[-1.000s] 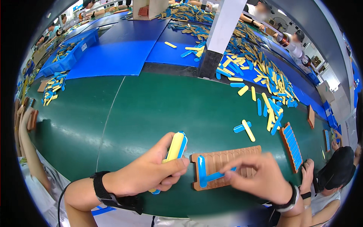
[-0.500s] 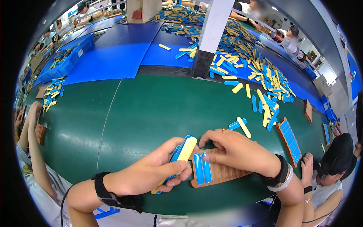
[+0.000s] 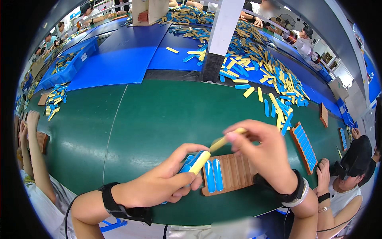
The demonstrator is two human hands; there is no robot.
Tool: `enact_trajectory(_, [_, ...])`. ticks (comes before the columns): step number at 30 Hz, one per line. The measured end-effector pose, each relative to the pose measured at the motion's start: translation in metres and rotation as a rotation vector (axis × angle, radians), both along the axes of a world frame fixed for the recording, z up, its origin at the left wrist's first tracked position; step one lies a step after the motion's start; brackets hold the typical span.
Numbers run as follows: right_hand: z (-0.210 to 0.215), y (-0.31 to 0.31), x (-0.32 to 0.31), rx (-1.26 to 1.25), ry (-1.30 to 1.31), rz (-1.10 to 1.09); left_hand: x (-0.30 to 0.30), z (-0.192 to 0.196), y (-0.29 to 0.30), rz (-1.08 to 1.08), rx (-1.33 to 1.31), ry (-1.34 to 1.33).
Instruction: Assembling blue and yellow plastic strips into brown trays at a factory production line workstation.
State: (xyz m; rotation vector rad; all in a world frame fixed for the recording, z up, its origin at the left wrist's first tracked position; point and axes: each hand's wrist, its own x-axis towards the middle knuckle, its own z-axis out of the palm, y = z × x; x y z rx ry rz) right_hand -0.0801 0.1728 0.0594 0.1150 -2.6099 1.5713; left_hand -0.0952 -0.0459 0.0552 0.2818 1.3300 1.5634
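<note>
On my screen, the left hand (image 3: 165, 182) grips blue and yellow strips (image 3: 200, 162); the right hand (image 3: 266, 147) pinches a yellow strip (image 3: 219, 143) beside them. The brown tray (image 3: 235, 171) on the green worktop (image 3: 159, 111) holds two blue strips (image 3: 217, 176).

Factory workshop: workers (image 3: 351, 165) along bench (image 3: 151, 115), blue crate (image 3: 84, 57).

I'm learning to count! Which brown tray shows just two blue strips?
The front tray, partly behind the right hand. Its two blue strips lie side by side at its left end; the neighbouring tray, further right, shows many more.
</note>
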Motion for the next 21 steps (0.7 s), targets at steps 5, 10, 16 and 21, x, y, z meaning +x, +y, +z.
enact_trajectory(5, [0.0,0.014,0.041,0.682,0.503,0.302,0.002,0.001,0.0,0.107,0.003,-0.056])
enact_trajectory(10, [-0.001,0.016,0.062,0.566,0.342,0.223,0.002,0.006,0.003,0.085,-0.071,-0.042])
enact_trajectory(16, [0.014,0.025,0.023,0.182,-0.457,0.361,0.002,0.004,0.003,0.105,-0.082,-0.049])
enact_trajectory(21, [0.015,0.026,0.003,0.363,-0.427,0.459,0.001,0.004,0.006,0.087,-0.091,-0.022])
